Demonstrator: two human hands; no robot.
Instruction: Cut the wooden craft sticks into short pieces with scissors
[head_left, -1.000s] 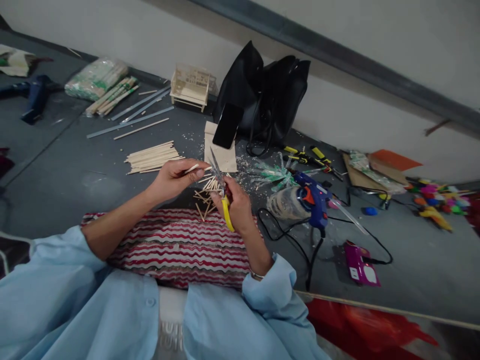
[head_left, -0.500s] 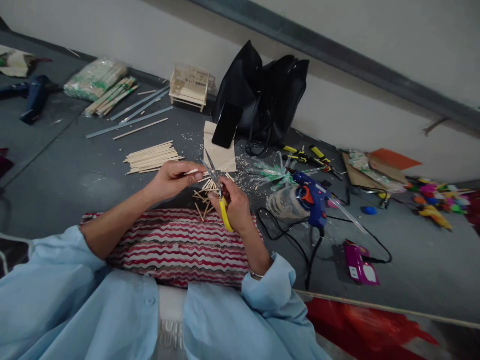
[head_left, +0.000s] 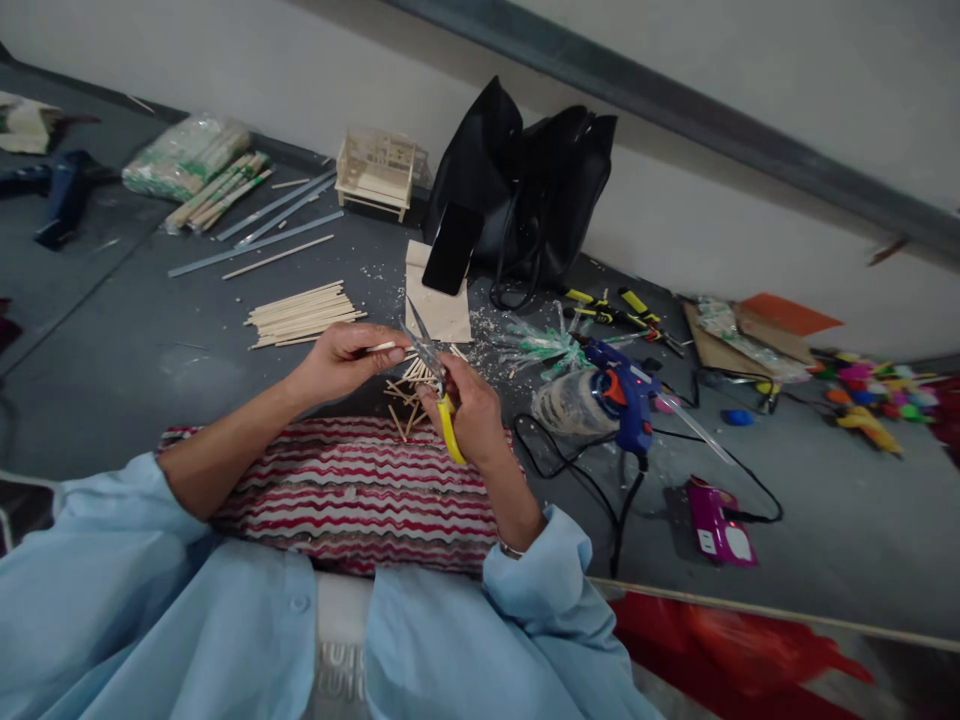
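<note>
Between the fingers of my left hand (head_left: 347,352) is a thin wooden stick (head_left: 382,346), mostly covered by the fingers. My right hand (head_left: 472,405) is closed around the yellow handles of a pair of scissors (head_left: 448,425). The blades point up and away, slightly parted, close to the left fingertips. Below the blades lies a loose heap of short cut sticks (head_left: 405,409). To the left of it is a row of longer wooden sticks (head_left: 300,316). A striped red and white cushion (head_left: 360,500) lies under my forearms.
A blue glue gun (head_left: 634,400) rests on a plastic jar (head_left: 570,403) at the right, its cable trailing to a purple power socket (head_left: 721,525). Behind stand a black bag (head_left: 555,190), a phone (head_left: 453,248) and a small wooden model (head_left: 377,175). Pliers (head_left: 611,312) lie farther right.
The scissor blades have parted a little wider. Both hands stay in nearly the same place, and the whole view has shifted very slightly.
</note>
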